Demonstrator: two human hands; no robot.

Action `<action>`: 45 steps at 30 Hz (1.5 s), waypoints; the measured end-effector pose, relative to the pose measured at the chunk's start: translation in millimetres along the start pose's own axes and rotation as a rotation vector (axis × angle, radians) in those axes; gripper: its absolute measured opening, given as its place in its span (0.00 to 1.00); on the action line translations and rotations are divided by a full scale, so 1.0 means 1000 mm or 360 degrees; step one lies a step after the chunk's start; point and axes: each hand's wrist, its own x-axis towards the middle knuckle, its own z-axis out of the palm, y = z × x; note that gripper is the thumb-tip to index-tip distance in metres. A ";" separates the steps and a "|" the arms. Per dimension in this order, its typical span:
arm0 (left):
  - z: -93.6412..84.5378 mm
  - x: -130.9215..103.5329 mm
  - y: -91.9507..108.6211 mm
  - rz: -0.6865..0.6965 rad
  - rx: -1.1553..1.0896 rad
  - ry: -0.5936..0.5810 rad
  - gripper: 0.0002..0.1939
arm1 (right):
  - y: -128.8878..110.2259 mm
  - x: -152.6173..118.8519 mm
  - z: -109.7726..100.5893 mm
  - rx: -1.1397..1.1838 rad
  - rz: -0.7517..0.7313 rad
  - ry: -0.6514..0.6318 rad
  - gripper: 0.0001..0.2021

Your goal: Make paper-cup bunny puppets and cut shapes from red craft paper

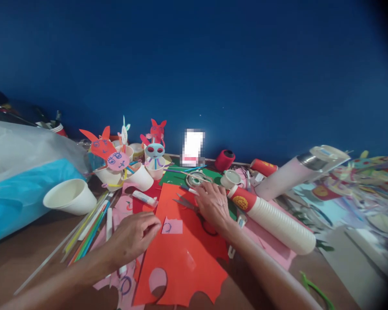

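Note:
My left hand [137, 234] rests loosely curled at the left edge of an orange paper sheet [187, 258], with nothing visible in its fingers. Right beside its fingertips lies a small pink paper piece [176, 227] with a purple curl drawn on it. My right hand [213, 206] is over the sheet's upper right edge, its bent fingers at a slim marker [190, 190] with a pale barrel. Partly under that hand lies a pair of scissors [187, 203] with dark handles, blades pointing left. A tape roll [197, 177] lies just beyond the fingers.
Paper cups [140, 176] with paper animal faces stand at the back left. An open white cup [70, 197] tilts near a blue-and-white bag [29, 181]. Colored strips [93, 230] and a glue stick [145, 199] lie left. Stacked cups [278, 224] and a bottle [287, 176] lie right.

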 end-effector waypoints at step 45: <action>0.015 0.006 -0.012 -0.0723 -0.1356 -0.0060 0.16 | -0.039 -0.016 0.000 0.0749 -0.0198 -0.0374 0.01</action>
